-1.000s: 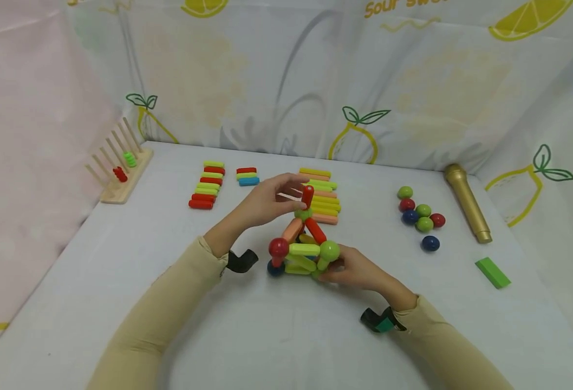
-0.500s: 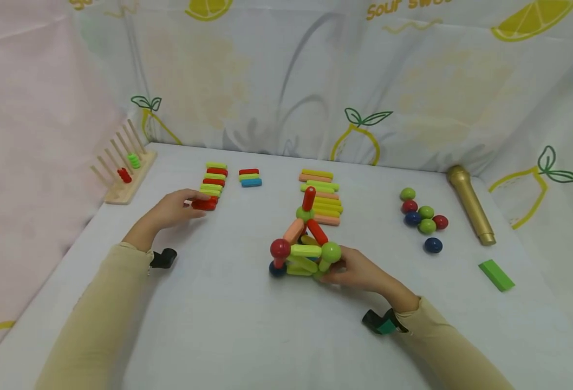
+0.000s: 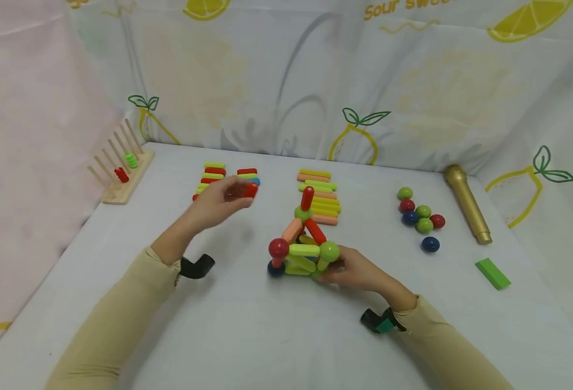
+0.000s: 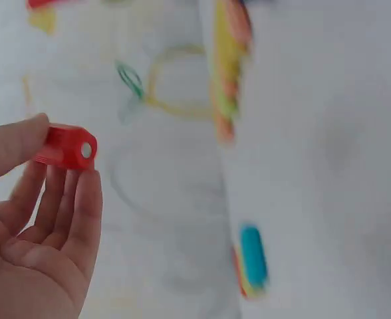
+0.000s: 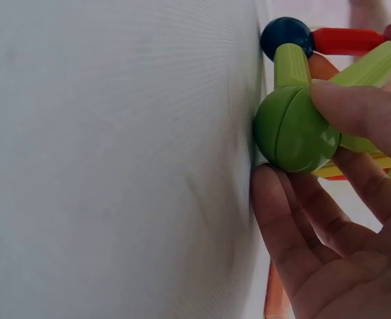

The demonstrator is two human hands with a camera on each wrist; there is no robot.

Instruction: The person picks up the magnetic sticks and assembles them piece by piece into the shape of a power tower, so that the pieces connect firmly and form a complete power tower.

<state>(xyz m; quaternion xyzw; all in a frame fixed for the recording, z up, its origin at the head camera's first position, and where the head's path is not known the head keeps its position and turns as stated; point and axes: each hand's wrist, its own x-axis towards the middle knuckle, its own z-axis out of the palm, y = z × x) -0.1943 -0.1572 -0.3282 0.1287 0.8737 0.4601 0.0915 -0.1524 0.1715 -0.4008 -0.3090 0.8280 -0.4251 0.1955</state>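
Note:
My left hand [image 3: 218, 203] pinches a short red magnetic rod [image 4: 68, 146] between thumb and fingers, held in the air left of the built frame. A pale magnet disc shows in the rod's end in the left wrist view. At mid-table stands the frame of magnetic rods and balls [image 3: 304, 250], with one red rod [image 3: 307, 199] upright on its topmost green ball [image 3: 303, 213]. My right hand [image 3: 357, 268] grips the frame's lower right corner, thumb and fingers around a green ball [image 5: 295, 129] close to the tabletop.
Rows of short rods [image 3: 213, 172] and longer rods [image 3: 325, 209] lie behind. Several loose balls [image 3: 423, 210], a gold microphone-shaped object [image 3: 468, 203] and a green block [image 3: 493, 273] are on the right. A wooden peg rack [image 3: 129, 176] stands at the far left.
My left hand left the top of the frame, went to the short rods at left, took a red one and now carries it back rightward. The right hand has stayed at the frame.

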